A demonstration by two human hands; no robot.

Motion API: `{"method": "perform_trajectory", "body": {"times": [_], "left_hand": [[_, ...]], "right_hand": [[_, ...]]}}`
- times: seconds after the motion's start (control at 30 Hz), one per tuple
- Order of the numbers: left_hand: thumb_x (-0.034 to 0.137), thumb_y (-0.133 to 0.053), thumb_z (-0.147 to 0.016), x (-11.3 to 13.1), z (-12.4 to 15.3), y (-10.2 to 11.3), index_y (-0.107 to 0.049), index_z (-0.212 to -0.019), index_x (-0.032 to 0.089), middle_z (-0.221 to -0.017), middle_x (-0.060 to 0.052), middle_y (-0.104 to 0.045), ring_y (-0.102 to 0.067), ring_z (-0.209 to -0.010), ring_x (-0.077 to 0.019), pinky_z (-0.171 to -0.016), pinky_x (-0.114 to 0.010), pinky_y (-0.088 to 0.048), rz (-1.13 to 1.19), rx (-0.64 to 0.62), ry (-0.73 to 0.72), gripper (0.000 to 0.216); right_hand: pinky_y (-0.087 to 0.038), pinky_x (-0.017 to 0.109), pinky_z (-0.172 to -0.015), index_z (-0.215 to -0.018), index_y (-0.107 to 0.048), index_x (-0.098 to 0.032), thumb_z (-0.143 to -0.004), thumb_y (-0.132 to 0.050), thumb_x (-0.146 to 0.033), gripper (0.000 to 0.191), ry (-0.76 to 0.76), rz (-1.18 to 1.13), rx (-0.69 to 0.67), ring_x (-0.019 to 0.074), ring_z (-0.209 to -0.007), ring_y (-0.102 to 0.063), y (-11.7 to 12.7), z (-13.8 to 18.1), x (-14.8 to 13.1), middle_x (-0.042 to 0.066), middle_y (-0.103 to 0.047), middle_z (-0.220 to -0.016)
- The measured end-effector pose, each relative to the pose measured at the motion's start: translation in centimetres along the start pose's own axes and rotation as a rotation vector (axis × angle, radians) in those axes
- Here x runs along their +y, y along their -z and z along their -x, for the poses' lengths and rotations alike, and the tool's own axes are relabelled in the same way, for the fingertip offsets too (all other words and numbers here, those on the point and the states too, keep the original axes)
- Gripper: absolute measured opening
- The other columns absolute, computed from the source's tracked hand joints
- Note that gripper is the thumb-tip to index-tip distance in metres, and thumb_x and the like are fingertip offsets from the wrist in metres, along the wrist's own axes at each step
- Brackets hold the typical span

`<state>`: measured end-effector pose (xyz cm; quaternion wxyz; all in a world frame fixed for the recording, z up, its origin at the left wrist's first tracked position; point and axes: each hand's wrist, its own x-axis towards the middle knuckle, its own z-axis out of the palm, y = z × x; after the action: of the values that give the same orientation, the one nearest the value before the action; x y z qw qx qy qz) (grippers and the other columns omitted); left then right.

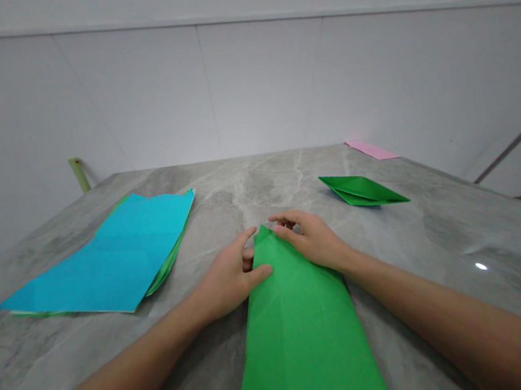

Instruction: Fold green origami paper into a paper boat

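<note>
A long folded green paper sheet (302, 327) lies on the grey marble table (250, 183), running from the near edge to a pointed far end. My left hand (229, 276) rests at the left side of that point, thumb pressed on the paper and index finger reaching along the slanted fold. My right hand (309, 236) sits at the right side of the point, its fingers curled down onto the far corner fold. Both hands pinch or press the folded tip.
A stack of paper sheets with a blue sheet on top (113, 254) lies at the left. A folded green paper boat shape (360, 189) sits at the right rear. A pink sheet (372, 149) lies at the far right edge. White wall panels stand behind.
</note>
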<state>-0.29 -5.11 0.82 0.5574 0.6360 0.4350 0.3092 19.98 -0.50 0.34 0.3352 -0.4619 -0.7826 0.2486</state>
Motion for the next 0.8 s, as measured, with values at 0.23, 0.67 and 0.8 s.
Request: {"method": "perform_trajectory", "body": {"times": [0.23,0.67,0.8], "left_hand": [[0.026,-0.078,-0.074,-0.1,0.4,0.5,-0.062,-0.122,0.015,-0.129,-0.016,-0.062,-0.054,-0.123,-0.0348,-0.104,-0.051,-0.044,-0.85,0.193,-0.331,0.052],[0.026,-0.078,-0.082,0.1,1.0,0.5,-0.069,-0.111,0.017,-0.109,-0.009,-0.068,-0.061,-0.104,-0.0281,-0.093,-0.044,-0.051,-1.083,0.115,-0.378,0.032],[0.032,-0.071,-0.088,0.0,1.1,0.2,-0.074,-0.11,0.017,-0.117,-0.012,-0.067,-0.058,-0.11,-0.0291,-0.1,-0.047,-0.048,-1.057,0.04,-0.427,0.027]], "right_hand": [[-0.042,0.03,-0.072,-0.095,-0.074,-0.019,-0.087,-0.062,-0.022,0.014,-0.026,0.122,-0.127,0.016,-0.076,-0.06,0.0,-0.1,0.1,0.003,-0.071,-0.085],[-0.04,0.029,-0.071,-0.103,-0.071,-0.02,-0.086,-0.066,-0.022,0.018,-0.006,0.236,-0.156,0.0146,-0.072,-0.06,-0.4,0.0,0.5,0.001,-0.07,-0.081],[-0.039,0.03,-0.069,-0.084,-0.073,-0.021,-0.087,-0.063,-0.02,0.011,-0.031,0.251,-0.174,0.0154,-0.069,-0.061,0.3,-0.2,0.1,0.001,-0.071,-0.074]]}}
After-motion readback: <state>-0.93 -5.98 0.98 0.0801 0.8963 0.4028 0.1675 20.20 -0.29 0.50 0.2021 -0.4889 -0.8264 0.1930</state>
